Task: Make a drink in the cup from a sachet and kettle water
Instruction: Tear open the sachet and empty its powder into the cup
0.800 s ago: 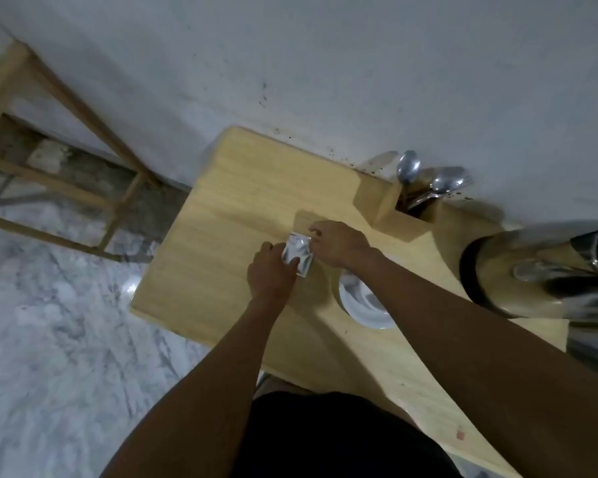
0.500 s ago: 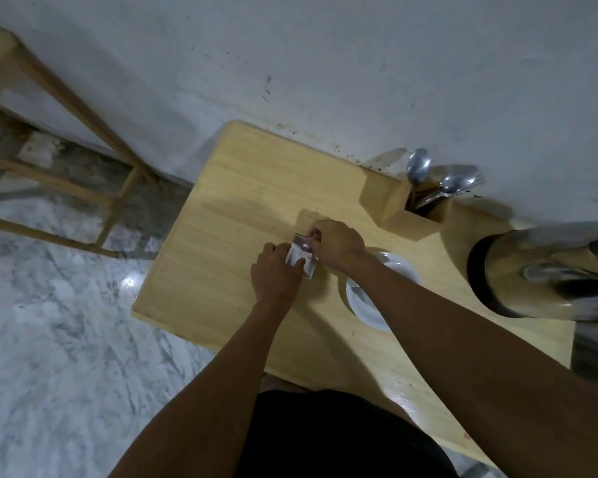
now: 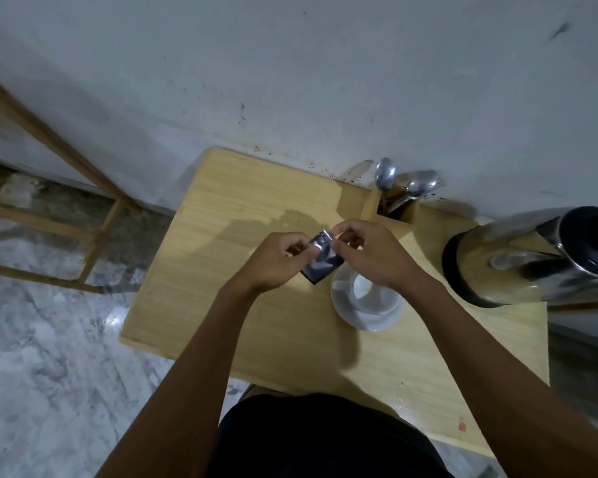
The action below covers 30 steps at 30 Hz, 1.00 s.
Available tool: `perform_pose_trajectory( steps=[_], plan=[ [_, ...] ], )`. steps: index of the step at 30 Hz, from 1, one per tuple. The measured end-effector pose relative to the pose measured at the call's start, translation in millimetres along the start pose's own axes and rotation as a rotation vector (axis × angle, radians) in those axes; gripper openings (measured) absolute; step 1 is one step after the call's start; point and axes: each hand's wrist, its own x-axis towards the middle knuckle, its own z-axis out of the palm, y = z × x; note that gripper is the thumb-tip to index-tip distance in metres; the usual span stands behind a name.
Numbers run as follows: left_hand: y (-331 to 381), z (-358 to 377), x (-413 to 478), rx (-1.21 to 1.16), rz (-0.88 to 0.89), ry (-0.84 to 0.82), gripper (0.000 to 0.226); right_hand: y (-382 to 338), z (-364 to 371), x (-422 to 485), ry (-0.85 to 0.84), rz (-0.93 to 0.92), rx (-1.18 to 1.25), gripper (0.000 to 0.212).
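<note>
One sachet [image 3: 320,262] — pinched by left hand [image 3: 277,262] and right hand [image 3: 373,253] beside one cup [image 3: 372,293].

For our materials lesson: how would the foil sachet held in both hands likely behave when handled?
Probably floppy: the sachet looks creased between the left hand and right hand. Likely very light, since fingertip pinches alone hold it up. Its shiny foil may be slippery.

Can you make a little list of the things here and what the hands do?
cup: white, on a saucer
sachet: silvery, held just left of the cup
left hand: pinches the sachet
right hand: pinches the sachet's top corner
kettle: shiny metal, right of the cup
spoons: upright in a wooden holder by the wall
</note>
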Motion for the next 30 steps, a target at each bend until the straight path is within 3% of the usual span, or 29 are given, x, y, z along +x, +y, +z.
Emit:
perform_pose_trajectory(
  steps=[4,9,13,17,30],
  plan=[
    [30,3,-10,0.014,0.046,-0.096,0.016,-10,-22,-27,0.001,-0.067,-0.020,0.009],
    [53,16,-22,0.001,0.149,-0.082,0.016,-12,-35,-54,0.058,-0.078,-0.019,0.003],
    [63,22,-27,0.094,0.234,-0.100,0.016,-16,-46,-64,0.066,-0.125,-0.171,0.010],
    [68,24,-33,0.164,0.249,-0.097,0.017,-24,-53,-72,0.039,-0.134,-0.296,0.006],
    [75,23,-48,0.191,0.326,0.018,0.018,-47,-63,-71,-0.008,-0.175,-0.376,0.007]
  ],
)
